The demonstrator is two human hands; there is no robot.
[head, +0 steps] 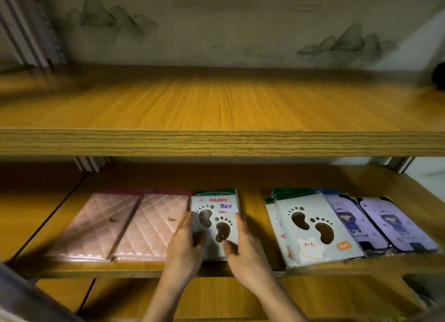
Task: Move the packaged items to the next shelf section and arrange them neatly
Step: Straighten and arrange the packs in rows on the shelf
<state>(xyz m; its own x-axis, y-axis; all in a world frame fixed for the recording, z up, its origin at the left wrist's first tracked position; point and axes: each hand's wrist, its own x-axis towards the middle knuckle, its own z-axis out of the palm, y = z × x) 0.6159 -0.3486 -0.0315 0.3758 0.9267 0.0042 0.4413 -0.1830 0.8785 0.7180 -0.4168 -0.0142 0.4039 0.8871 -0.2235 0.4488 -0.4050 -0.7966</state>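
Observation:
A white pack with two footprint cut-outs and "HAPPY DAY" lettering (215, 215) lies flat on the middle shelf (255, 177). My left hand (186, 242) grips its left edge, thumb on top. My right hand (243, 242) grips its right edge, thumb on the front. Two pink quilted packs (96, 225) (154, 225) lie side by side just left of it. To the right, past a gap, a second footprint pack (315, 227) lies on top of another, and two lilac packs with a cartoon figure (354, 220) (397, 223) overlap beyond it.
A bare wooden upper shelf (216, 109) juts out above the packs. A dark seam (48, 220) splits the middle shelf at the left. Metal uprights (89, 163) stand at the back. A lower shelf (212, 297) shows below my arms.

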